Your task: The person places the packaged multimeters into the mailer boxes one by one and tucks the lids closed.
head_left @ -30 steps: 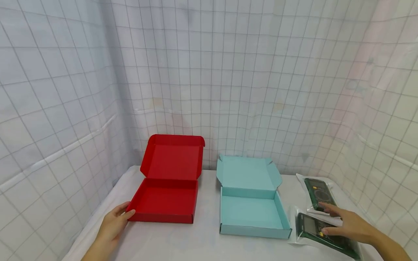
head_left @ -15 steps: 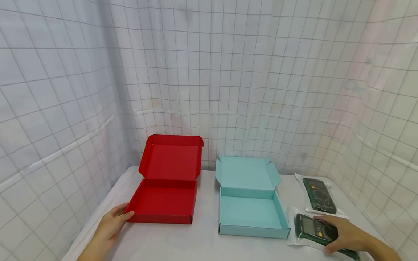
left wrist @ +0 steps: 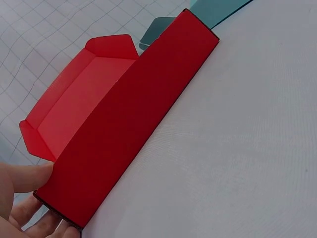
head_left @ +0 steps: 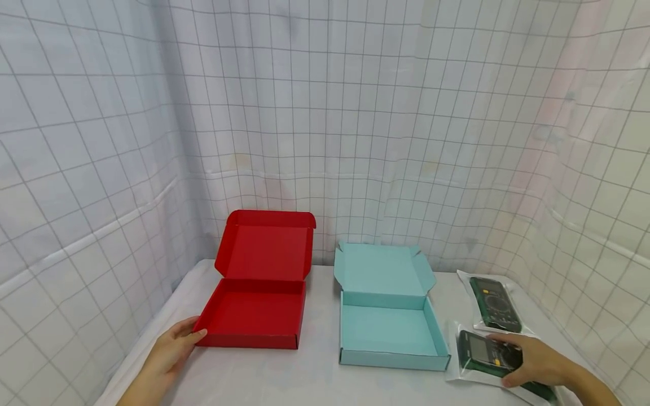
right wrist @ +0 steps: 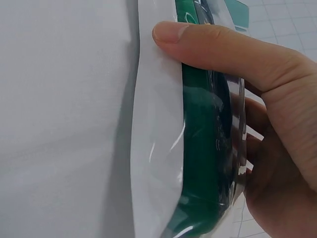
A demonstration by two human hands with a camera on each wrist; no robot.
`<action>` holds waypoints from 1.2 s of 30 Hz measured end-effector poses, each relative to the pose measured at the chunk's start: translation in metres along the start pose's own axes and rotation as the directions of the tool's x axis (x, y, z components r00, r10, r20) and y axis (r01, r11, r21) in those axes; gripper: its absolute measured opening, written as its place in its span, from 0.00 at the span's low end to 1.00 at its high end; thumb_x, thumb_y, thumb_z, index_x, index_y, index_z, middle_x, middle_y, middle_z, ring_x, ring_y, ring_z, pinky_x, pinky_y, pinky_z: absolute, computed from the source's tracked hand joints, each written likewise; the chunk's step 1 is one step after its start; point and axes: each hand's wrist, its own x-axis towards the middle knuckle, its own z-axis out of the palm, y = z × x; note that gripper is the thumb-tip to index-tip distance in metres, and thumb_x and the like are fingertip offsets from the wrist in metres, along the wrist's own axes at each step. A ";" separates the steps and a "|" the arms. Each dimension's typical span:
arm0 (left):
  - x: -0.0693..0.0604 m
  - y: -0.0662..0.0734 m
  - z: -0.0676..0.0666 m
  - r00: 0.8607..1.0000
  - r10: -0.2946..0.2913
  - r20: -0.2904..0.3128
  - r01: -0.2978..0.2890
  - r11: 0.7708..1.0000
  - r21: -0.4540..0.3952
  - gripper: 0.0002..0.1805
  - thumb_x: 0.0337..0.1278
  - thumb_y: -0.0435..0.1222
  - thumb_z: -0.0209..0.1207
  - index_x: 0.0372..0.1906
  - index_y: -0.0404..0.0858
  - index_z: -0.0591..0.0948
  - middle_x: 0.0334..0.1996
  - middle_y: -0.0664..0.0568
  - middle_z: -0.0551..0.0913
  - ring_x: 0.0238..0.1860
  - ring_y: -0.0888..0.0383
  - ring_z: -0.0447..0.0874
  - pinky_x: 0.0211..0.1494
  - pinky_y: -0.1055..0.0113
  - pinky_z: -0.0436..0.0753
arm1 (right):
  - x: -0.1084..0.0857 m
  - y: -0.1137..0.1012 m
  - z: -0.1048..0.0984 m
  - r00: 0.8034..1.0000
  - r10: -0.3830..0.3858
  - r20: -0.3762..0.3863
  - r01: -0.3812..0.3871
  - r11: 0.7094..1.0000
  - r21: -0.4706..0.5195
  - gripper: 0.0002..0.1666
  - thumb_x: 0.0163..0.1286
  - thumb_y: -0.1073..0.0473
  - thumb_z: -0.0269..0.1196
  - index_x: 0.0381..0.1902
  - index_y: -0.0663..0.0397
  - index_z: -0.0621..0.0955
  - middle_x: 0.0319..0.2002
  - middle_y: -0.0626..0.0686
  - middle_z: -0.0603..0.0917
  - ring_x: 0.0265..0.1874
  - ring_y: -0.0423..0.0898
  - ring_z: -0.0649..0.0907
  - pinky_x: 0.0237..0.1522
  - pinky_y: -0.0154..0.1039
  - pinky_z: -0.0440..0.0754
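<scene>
Taking the blue box [head_left: 393,360] as the mark, the near meter [head_left: 495,355], in a clear bag, lies just off its front right corner. The meter's long axis slants away from that corner, rightward and toward the person, with the screen end toward the blue box. The right hand [head_left: 540,361] is the closer one: it grips this meter across its width, thumb on the long side nearer the person, fingers over the opposite side. Whether the meter is lifted at all cannot be told. The left hand [head_left: 170,347] is well apart, beyond the blue box's left side, pinching the front left corner of the red box [head_left: 249,341]. The far meter [head_left: 496,304], also bagged, lies right of the blue box
</scene>
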 end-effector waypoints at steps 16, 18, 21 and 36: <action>0.001 0.000 0.000 1.000 0.002 0.012 -0.002 1.000 0.000 0.40 0.72 0.31 0.61 0.78 0.24 0.53 0.69 0.39 0.66 0.45 0.71 0.80 0.55 0.76 0.79 | -0.002 -0.021 -0.027 0.997 -0.060 -0.054 0.060 0.998 -0.005 0.50 0.57 0.54 0.78 0.72 0.68 0.69 0.58 0.65 0.77 0.44 0.53 0.75 0.39 0.48 0.77; 0.002 0.000 0.000 1.000 -0.014 0.019 0.014 1.000 -0.004 0.40 0.73 0.32 0.60 0.78 0.25 0.53 0.71 0.36 0.63 0.45 0.71 0.79 0.56 0.75 0.80 | -0.001 -0.025 -0.030 0.995 -0.079 -0.054 0.079 0.997 -0.002 0.50 0.57 0.55 0.78 0.72 0.68 0.69 0.56 0.62 0.78 0.43 0.52 0.75 0.38 0.44 0.77; 0.003 0.000 -0.002 0.999 -0.042 0.021 0.043 0.999 -0.014 0.40 0.73 0.34 0.61 0.79 0.26 0.53 0.74 0.32 0.57 0.44 0.70 0.79 0.57 0.73 0.80 | 0.003 -0.033 -0.035 0.994 -0.097 -0.059 0.096 0.995 -0.010 0.50 0.56 0.55 0.77 0.72 0.67 0.70 0.53 0.58 0.78 0.42 0.51 0.75 0.38 0.42 0.76; 0.006 -0.001 -0.005 0.999 -0.047 0.023 0.047 0.998 -0.040 0.38 0.73 0.33 0.60 0.78 0.28 0.56 0.73 0.36 0.60 0.44 0.69 0.78 0.53 0.75 0.80 | 0.041 -0.080 -0.047 0.986 -0.133 -0.095 0.121 0.984 -0.128 0.53 0.50 0.49 0.81 0.70 0.63 0.73 0.56 0.58 0.80 0.43 0.51 0.75 0.39 0.46 0.77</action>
